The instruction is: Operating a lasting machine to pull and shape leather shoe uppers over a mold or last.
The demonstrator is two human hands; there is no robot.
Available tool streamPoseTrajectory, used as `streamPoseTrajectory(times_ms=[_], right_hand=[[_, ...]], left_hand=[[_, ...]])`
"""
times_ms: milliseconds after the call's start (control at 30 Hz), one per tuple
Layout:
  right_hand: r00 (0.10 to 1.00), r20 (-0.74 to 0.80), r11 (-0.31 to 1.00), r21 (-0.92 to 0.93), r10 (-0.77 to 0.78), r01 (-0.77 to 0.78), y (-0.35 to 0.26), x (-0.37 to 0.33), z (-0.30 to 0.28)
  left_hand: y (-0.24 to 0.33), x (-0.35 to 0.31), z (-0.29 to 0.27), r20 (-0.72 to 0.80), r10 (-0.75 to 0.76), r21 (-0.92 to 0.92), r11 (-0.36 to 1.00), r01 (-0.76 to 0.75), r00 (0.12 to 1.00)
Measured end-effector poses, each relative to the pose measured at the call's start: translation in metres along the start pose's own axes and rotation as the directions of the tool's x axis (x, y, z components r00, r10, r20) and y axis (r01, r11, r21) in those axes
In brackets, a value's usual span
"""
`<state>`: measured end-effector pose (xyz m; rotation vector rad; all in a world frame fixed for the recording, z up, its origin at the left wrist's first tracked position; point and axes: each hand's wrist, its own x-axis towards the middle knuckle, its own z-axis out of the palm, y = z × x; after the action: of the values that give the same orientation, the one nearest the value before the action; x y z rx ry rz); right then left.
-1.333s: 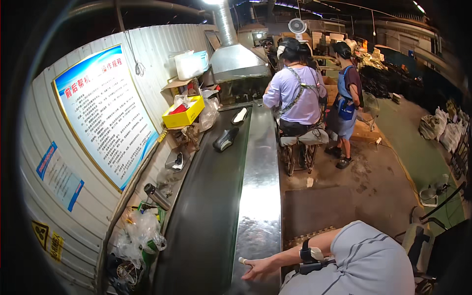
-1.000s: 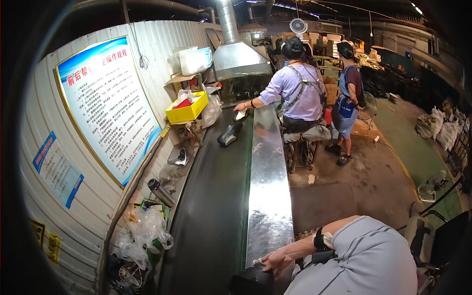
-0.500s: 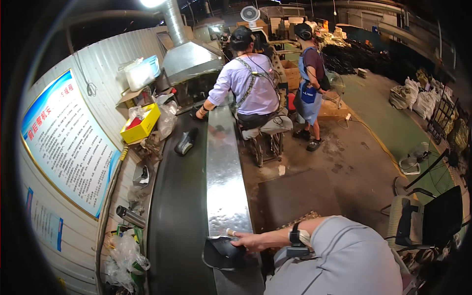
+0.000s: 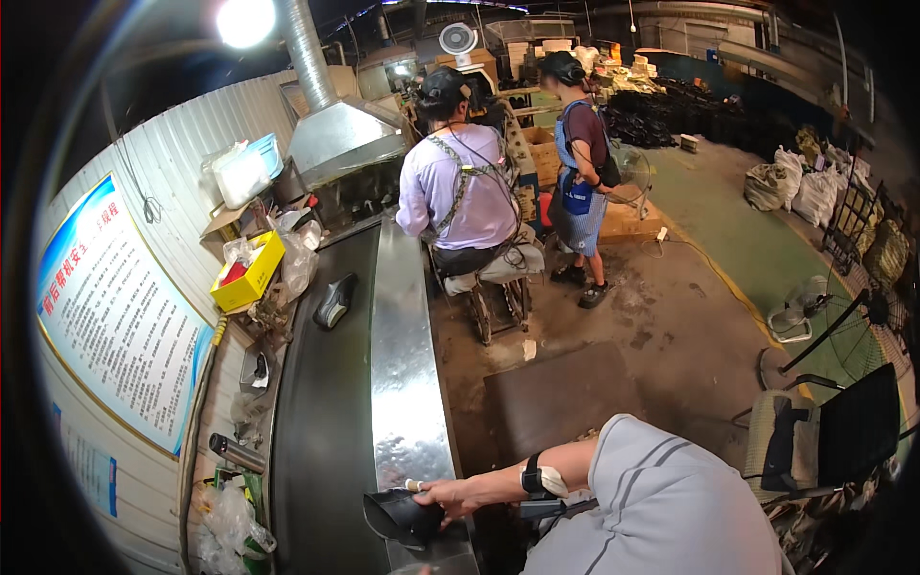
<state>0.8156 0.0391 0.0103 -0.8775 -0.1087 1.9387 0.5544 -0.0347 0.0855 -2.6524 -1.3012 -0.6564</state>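
My right hand (image 4: pixel 450 500) reaches in from the lower right and grips a black shoe upper (image 4: pixel 398 516) by its right side. One of its fingers, with a pale wrap on it, points left along the upper's far edge. The upper lies over the shiny metal ledge (image 4: pixel 407 412), with its left end at the edge of the dark conveyor belt (image 4: pixel 321 431). Of my left hand (image 4: pixel 422 570) only a little skin seems to show at the bottom edge, its fingers hidden. Farther up the belt lies a black shoe (image 4: pixel 335 301).
A seated co-worker (image 4: pixel 465 192) is at the belt's far end, and another person (image 4: pixel 580 182) stands beside them. Left of the belt are a yellow box (image 4: pixel 249 276), a metal cylinder (image 4: pixel 237 452) and plastic bags (image 4: pixel 225 522). An office chair (image 4: pixel 829 431) stands at the right.
The view has shifted, moving the scene leftward. My right hand still holds the shoe upper, now tilted differently. The seated co-worker's arm has drawn in from the belt.
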Motion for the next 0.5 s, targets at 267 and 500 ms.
streamPoseTrajectory(times_ms=[267, 500], right_hand=[[0.963, 0.013, 0.843, -0.481, -0.268, 0.241, -0.003, -0.035, 0.012], [0.654, 0.751, -0.387, -0.579, 0.088, 0.717, 0.047, -0.078, -0.013]], left_hand=[[-0.001, -0.019, 0.061, 0.305, -0.171, -0.505, 0.805, 0.311, 0.937], [-0.132, 0.013, 0.067, 0.834, -0.343, -0.541, -0.661, 0.52, 0.432]])
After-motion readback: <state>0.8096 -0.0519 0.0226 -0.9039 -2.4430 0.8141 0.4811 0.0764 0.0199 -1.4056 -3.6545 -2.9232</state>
